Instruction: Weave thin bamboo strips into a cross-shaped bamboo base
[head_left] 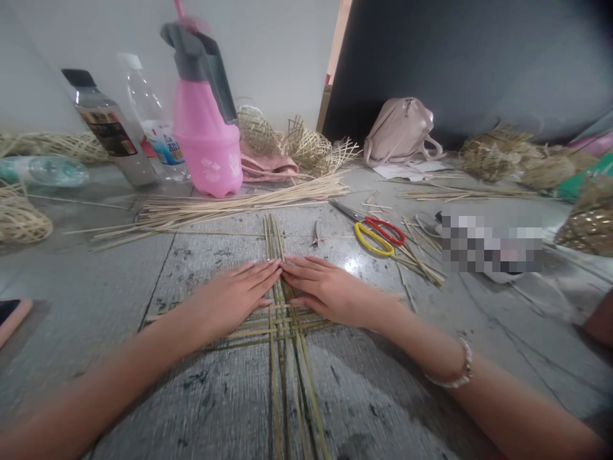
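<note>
A flat cross of thin bamboo strips (287, 329) lies in front of me, woven over and under at its middle. Long strips run away from me and towards me, while others cross them sideways. My left hand (234, 294) rests on the weave from the left, fingers stretched out. From the right, my right hand (323, 287) lies over it with its fingers extended too. The fingertips of both hands meet near the upright strips, and the hands cover part of the crossing.
Scissors (376, 235) with red and yellow handles lie beyond my right hand. A pile of loose strips (239, 203) lies further back, by a pink spray bottle (205, 140) and plastic bottles (108, 131). A pink bag (400, 131) and woven pieces (500, 153) stand behind. A phone (14, 319) is at left.
</note>
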The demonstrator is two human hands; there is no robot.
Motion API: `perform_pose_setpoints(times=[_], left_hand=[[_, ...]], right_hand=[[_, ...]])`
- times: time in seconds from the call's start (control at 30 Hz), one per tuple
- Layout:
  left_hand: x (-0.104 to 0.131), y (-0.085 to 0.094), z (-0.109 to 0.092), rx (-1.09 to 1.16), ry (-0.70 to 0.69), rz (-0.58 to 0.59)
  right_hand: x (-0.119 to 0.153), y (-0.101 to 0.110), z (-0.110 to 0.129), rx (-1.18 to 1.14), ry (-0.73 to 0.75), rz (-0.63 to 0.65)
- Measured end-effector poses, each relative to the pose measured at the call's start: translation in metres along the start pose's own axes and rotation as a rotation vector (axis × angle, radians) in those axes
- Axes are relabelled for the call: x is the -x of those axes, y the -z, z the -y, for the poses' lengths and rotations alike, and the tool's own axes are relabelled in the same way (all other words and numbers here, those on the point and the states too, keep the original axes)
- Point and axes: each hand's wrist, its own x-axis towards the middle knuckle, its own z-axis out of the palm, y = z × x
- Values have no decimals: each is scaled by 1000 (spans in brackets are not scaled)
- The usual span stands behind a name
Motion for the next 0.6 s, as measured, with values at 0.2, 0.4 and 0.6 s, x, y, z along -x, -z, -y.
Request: perform_pose_setpoints(times=[0.2,0.4,0.6], left_hand=[[5,-3,0,25,36,7],[6,-7,4,-31,-10,-41],[6,-4,4,-33,-11,3]], right_hand=[[0,0,-2,-54,34,-11],[1,-5,-6,-52,24,-1],[0,-11,-9,-26,65,24]])
